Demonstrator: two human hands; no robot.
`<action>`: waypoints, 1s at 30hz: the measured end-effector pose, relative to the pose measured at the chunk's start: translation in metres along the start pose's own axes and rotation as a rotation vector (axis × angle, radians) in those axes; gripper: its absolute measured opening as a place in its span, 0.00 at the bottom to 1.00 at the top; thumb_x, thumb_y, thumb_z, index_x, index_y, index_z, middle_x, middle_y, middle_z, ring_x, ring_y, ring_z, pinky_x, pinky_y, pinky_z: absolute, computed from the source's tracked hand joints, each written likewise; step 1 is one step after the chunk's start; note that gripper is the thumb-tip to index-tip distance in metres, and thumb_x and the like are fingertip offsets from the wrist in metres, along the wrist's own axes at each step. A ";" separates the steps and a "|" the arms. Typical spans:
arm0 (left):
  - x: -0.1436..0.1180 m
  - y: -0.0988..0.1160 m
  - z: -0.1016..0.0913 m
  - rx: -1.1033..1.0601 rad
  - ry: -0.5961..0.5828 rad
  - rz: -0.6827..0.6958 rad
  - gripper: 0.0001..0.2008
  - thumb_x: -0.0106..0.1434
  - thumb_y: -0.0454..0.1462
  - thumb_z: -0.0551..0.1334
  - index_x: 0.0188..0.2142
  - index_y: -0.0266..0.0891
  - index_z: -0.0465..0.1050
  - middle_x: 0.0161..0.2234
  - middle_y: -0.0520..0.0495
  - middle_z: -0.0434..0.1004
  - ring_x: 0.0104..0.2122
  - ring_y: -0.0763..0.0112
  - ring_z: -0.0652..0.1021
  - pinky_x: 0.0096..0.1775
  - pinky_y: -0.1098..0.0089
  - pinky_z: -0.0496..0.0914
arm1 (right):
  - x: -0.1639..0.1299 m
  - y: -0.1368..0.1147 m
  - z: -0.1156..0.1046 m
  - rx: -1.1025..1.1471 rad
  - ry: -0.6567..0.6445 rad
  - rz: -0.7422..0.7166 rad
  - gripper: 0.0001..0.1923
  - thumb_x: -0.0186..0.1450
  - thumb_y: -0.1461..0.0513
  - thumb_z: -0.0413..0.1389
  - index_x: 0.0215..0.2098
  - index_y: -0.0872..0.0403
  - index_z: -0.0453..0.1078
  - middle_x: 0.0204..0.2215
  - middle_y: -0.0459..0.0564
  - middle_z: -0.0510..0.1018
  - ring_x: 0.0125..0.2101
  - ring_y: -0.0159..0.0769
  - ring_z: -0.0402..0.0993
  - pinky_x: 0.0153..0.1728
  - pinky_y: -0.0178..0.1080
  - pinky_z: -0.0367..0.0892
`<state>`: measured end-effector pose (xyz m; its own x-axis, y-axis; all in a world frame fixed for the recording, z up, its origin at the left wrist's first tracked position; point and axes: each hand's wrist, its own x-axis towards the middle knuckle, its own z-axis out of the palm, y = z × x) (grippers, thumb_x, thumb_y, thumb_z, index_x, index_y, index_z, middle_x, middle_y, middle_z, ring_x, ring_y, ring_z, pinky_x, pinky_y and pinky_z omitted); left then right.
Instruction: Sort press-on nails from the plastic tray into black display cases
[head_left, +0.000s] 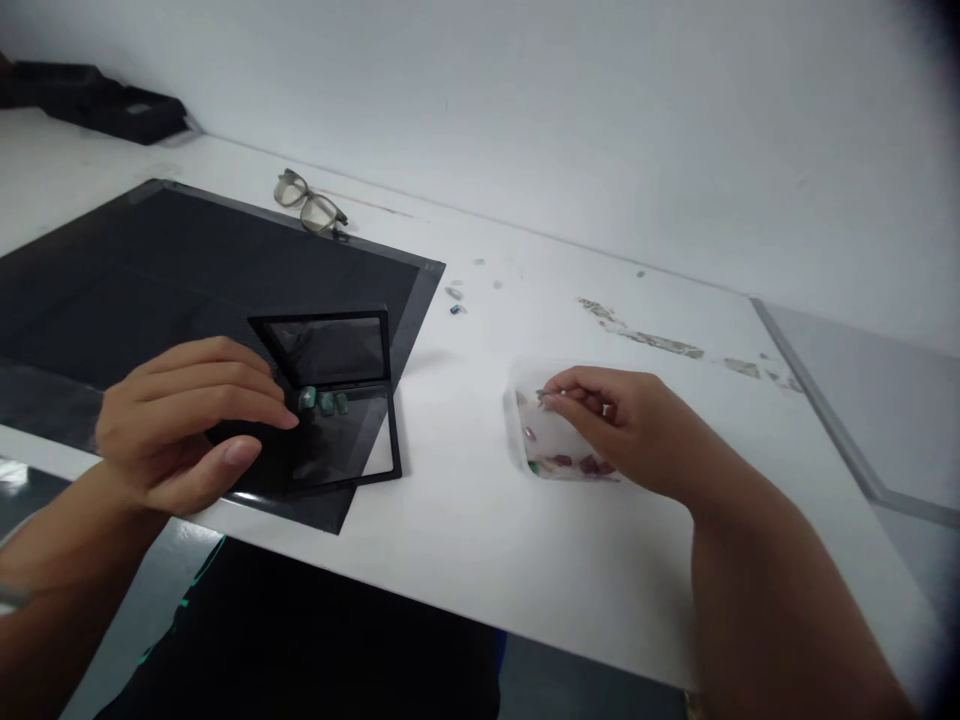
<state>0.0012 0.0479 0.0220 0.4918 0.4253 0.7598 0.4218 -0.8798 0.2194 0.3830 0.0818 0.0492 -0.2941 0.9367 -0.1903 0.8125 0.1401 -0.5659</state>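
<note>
My left hand (pixel 201 415) hovers at the left side of an open black flip case (pixel 396 440), thumb and fingers apart and holding nothing. Three dark green, glossy pieces that look like false nails (pixel 327 404) sit in a row near the case's hinge; its lid stands raised behind them. Over a clear plastic box (pixel 517 440), my right hand (pixel 600 412) pinches a small greyish piece, apparently a false nail (pixel 543 398), mostly covered by the fingertips. Inside the box lie several more, including a pink one (pixel 530 434) and dark red ones (pixel 589 464).
A black mat (pixel 180 260) lies under the case on the white table (pixel 465 540). Eyeglasses (pixel 307 203) rest at the mat's back edge. Several small loose pieces (pixel 456 310) are scattered behind the box. Black trays (pixel 97 100) stand far left, against the wall.
</note>
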 end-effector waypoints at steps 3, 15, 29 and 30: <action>-0.002 -0.001 0.001 -0.033 0.005 -0.014 0.08 0.65 0.36 0.59 0.35 0.35 0.77 0.27 0.45 0.76 0.30 0.67 0.78 0.32 0.64 0.72 | -0.004 0.005 -0.004 0.061 0.053 -0.034 0.15 0.70 0.48 0.54 0.37 0.49 0.74 0.17 0.41 0.66 0.15 0.27 0.60 0.15 0.31 0.58; 0.003 0.005 -0.001 -0.063 0.071 -0.107 0.08 0.65 0.37 0.59 0.36 0.39 0.77 0.25 0.48 0.74 0.27 0.69 0.77 0.27 0.68 0.70 | -0.011 -0.001 -0.008 0.236 0.238 -0.369 0.04 0.62 0.56 0.66 0.37 0.41 0.83 0.25 0.44 0.80 0.25 0.30 0.74 0.21 0.33 0.66; 0.002 0.001 0.000 -0.117 0.023 -0.044 0.06 0.63 0.34 0.61 0.33 0.38 0.78 0.22 0.48 0.75 0.23 0.69 0.78 0.26 0.67 0.71 | -0.015 0.008 -0.021 0.065 0.074 -0.053 0.13 0.64 0.50 0.60 0.36 0.51 0.79 0.25 0.48 0.76 0.24 0.32 0.68 0.22 0.35 0.65; 0.002 0.000 0.000 -0.118 0.014 -0.042 0.06 0.63 0.33 0.61 0.33 0.38 0.78 0.22 0.48 0.76 0.23 0.69 0.78 0.26 0.67 0.71 | -0.016 0.009 -0.022 0.053 0.068 -0.044 0.13 0.64 0.50 0.59 0.36 0.50 0.78 0.24 0.47 0.74 0.24 0.32 0.68 0.22 0.35 0.64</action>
<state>0.0025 0.0484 0.0232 0.4644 0.4603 0.7566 0.3491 -0.8803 0.3213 0.4061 0.0751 0.0645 -0.2928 0.9497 -0.1108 0.7714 0.1662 -0.6142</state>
